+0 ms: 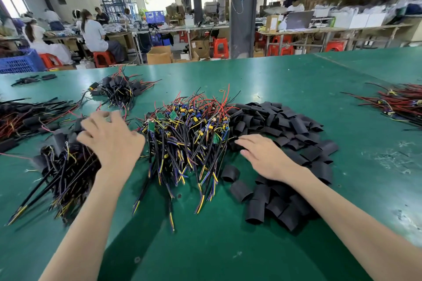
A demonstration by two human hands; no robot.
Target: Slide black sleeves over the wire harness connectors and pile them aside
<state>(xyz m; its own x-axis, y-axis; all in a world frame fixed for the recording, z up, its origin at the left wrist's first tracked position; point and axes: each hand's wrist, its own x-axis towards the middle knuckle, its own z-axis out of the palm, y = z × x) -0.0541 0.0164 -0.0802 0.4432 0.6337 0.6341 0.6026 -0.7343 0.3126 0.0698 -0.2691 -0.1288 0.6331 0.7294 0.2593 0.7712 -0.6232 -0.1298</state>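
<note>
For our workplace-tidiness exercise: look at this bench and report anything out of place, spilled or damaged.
One stray black sleeve lies just apart from the sleeve pile, toward the bare harnesses. The green mat shows white scuffs at the right. Otherwise nothing looks spilled or broken.

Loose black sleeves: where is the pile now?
In the head view the sleeve pile lies right of centre on the green table, against the bare harness heap; the right hand is over its left edge.

Bare wire harnesses (187,134) lie heaped on the green surface (296,80). Black sleeves (296,134) at their 3 o'clock lie under the flat right hand (262,153); the left hand (109,134) hovers over sleeved harnesses (66,166) at 9 o'clock.
</note>
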